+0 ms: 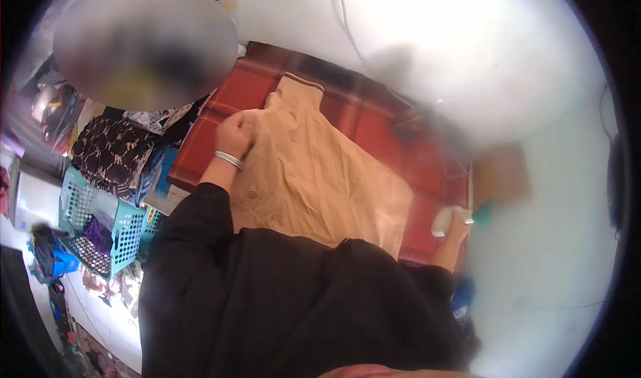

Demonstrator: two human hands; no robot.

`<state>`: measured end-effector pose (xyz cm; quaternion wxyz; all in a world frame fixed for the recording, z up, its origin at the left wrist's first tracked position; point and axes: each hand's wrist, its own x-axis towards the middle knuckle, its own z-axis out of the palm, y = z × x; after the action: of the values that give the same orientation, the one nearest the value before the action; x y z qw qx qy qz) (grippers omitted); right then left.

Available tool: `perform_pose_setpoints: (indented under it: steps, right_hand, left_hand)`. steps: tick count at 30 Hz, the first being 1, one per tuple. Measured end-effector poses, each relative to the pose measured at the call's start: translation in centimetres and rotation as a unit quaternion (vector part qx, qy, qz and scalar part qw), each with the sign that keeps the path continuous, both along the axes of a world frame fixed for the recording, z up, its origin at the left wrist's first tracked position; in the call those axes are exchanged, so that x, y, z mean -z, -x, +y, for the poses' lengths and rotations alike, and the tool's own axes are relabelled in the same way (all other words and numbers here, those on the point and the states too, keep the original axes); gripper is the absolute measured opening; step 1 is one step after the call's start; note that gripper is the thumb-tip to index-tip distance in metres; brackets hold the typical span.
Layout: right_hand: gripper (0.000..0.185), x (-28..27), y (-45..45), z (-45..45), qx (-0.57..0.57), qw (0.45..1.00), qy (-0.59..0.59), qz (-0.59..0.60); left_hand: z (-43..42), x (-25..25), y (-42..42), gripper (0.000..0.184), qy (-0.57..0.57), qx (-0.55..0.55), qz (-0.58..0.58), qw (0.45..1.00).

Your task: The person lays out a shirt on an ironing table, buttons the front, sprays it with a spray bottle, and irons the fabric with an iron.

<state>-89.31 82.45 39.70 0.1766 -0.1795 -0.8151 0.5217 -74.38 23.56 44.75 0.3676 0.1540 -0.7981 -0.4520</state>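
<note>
A tan garment (314, 168) lies spread on a red checked cloth (364, 121), with creases across its middle. Its narrow far end has a dark-striped ribbed band. My left hand (236, 136), with silver bangles at the wrist, is closed at the garment's left edge; the fingertips are partly hidden. Over on the right, my right hand (459, 226) is wrapped round a white rounded object (441, 222) at the cloth's right side. Blur leaves the object's kind unclear. It is apart from the garment.
Folded clothes (113, 152) are piled on the left above a teal perforated basket (125, 234) with purple cloth inside. A pale wall (547, 198) stands close on the right. A cable (347, 21) runs along the far wall. A blurred oval covers the upper left.
</note>
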Motion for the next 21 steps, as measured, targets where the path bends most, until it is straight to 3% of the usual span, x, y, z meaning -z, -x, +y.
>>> perform_pose_setpoints:
  steps: [2, 3, 5, 6, 7, 8, 9, 11, 12, 14, 15, 16, 17, 19, 21]
  right_hand:
    - [0.058, 3.0, 1.3, 3.2, -0.013, 1.000, -0.010, 0.014]
    - [0.060, 4.3, 1.7, 5.0, -0.035, 0.999, -0.019, 0.032]
    - [0.064, 4.7, 0.6, 6.3, -0.072, 0.995, -0.061, 0.023]
    - [0.065, 3.9, -0.7, 6.3, -0.114, 0.973, -0.196, -0.028]
    - [0.066, 1.8, -2.0, 5.7, -0.156, 0.929, -0.325, -0.079]
    - [0.064, -10.0, -6.7, -4.5, -0.111, 0.863, -0.217, -0.443]
    - [0.064, -9.6, -6.9, -4.1, -0.108, 0.863, -0.212, -0.446]
    - [0.054, -9.2, -7.5, -2.9, -0.139, 0.794, -0.201, -0.557]
    - [0.054, -8.4, -7.2, -3.0, -0.135, 0.792, -0.198, -0.561]
    - [0.046, -5.1, -4.9, -3.7, -0.285, 0.836, -0.163, -0.439]
    - [0.039, -3.0, -3.3, -4.1, -0.324, 0.895, -0.081, -0.295]
    - [0.037, -7.2, -4.3, -9.9, -0.234, 0.925, 0.029, -0.298]
    - [0.036, -6.2, -2.3, -11.5, -0.208, 0.924, 0.027, -0.318]
    - [0.039, 0.2, 3.3, -12.0, -0.232, 0.897, -0.161, -0.341]
    - [0.037, 8.5, 7.1, -11.9, -0.237, 0.917, -0.305, -0.099]
  left_hand:
    - [-2.7, 1.3, -1.0, 0.039, 0.021, -0.039, -0.099, 0.994]
    - [-4.5, 2.5, -1.4, 0.041, 0.050, -0.062, -0.212, 0.974]
    - [-8.3, 6.3, -2.3, 0.044, 0.114, -0.078, -0.422, 0.896]
    - [-9.3, 7.7, -2.7, 0.044, 0.146, -0.072, -0.517, 0.841]
    - [-9.1, 7.3, -3.0, 0.044, 0.155, -0.064, -0.519, 0.838]
    - [-8.8, 6.2, -3.6, 0.043, 0.136, -0.075, -0.523, 0.838]
    - [-8.8, 5.3, -3.7, 0.042, 0.115, -0.089, -0.526, 0.838]
    - [-9.3, 4.5, -2.2, 0.041, 0.138, -0.104, -0.476, 0.862]
    - [-9.4, 4.0, -1.2, 0.041, 0.158, -0.119, -0.422, 0.885]
    - [-9.1, 3.3, 1.9, 0.043, 0.160, -0.079, -0.376, 0.909]
    - [-10.0, 4.7, 4.4, 0.043, 0.162, -0.071, -0.375, 0.910]
    - [-11.1, 6.5, 7.3, 0.046, 0.174, -0.027, -0.436, 0.882]
    - [-12.2, 8.2, 9.1, 0.048, 0.186, 0.015, -0.494, 0.850]
    - [-9.2, 7.0, 10.1, 0.051, 0.167, -0.010, -0.524, 0.835]
    - [-9.2, 8.0, 11.4, 0.054, 0.149, -0.040, -0.554, 0.818]
